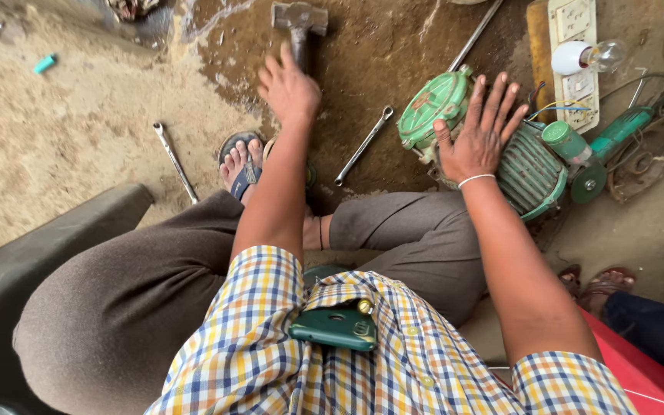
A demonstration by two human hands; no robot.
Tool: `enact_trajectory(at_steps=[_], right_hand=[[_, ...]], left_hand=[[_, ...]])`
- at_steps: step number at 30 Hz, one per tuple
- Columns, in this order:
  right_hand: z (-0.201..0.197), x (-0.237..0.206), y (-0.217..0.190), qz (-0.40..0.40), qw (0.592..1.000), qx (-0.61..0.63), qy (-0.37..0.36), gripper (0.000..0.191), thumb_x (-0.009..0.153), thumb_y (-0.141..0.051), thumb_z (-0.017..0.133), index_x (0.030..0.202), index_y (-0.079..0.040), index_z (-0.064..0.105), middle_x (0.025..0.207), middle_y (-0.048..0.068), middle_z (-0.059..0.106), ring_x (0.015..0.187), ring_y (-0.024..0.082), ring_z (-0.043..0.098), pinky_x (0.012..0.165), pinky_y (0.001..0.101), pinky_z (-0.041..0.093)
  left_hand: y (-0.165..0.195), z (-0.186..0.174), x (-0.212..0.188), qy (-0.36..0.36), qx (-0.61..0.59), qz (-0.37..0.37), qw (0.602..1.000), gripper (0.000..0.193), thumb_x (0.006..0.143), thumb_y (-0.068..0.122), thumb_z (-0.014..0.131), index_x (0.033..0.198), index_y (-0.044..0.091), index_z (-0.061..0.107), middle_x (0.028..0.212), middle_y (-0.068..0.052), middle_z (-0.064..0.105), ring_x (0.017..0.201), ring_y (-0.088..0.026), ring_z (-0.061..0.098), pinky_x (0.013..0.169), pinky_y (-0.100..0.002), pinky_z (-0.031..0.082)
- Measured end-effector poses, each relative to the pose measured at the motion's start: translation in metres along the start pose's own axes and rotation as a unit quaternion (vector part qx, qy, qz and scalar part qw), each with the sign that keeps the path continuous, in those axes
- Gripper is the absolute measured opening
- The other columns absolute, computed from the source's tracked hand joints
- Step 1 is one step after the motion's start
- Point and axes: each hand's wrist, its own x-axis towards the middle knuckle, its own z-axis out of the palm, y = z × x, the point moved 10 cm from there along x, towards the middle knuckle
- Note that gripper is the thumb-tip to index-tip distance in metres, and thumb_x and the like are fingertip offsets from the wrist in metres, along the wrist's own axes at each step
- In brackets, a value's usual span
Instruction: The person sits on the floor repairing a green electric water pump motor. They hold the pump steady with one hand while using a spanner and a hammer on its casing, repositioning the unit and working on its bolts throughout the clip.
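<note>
Hammer (299, 23) handle under left hand (289, 90) fingers (270, 73).

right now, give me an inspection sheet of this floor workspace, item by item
surface: dirt and concrete floor, dark oily stain around the work.
job's things: hammer lying on the floor; green motor on its side.
clutter: two wrenches, metal rod, green angle grinder, bulb on a switch board.
grippers: left hand on the hammer's handle, grip not closed as far as can be told; right hand open, flat on the motor.
cables: thin wires between motor and switch board.
surroundings: another person's sandalled feet at right; phone in shirt pocket.
</note>
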Motion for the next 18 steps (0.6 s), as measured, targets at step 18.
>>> enact_trajectory(at_steps=[18], right_hand=[[0.046,-0.02,0.073,0.263,0.956,0.045,0.12,0.077,0.113,-0.06,0.032,0.17,-0.013,0.01,0.177,0.019,0.008,0.164,0.04,0.008,0.132,0.0578,0.009]], left_hand=[[0.056,0.122,-0.155,-0.383,-0.077,0.078,0.917,0.049,0.109,0.031,0.027,0.107,0.005,0.069,0.106,-0.019,0.074,0.1,-0.039,0.071,0.086,-0.052,0.057]])
